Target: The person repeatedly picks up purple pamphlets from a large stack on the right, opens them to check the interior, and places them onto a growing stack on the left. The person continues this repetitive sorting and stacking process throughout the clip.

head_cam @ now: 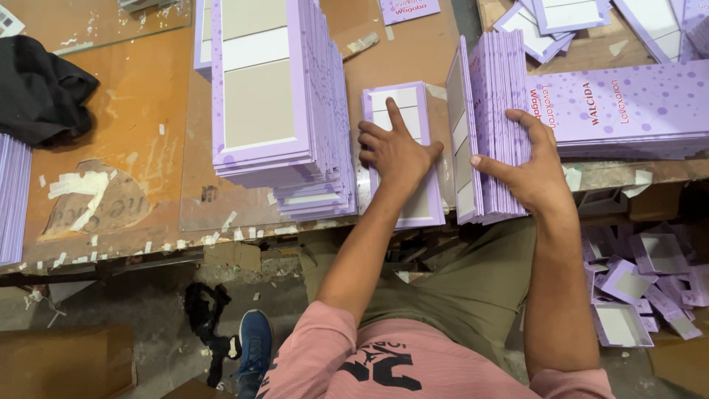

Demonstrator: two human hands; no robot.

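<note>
Step in hand: one flat lilac board (405, 151) was being pressed to the table (133, 111) by the left hand (395, 151), fingers spread flat, gripping nothing.
Right hand (528, 166): wrapped around an upright bundle of boards (491, 125), steadying it on edge just right of the flat board.
Next move, judged: a careful lift would be called for without tipping the bundle.
Edges: board and bundle lay close to the table's near edge.
Open room: little, as a tall stack (277, 103) stood to the left and printed sheets (628, 103) to the right.
</note>
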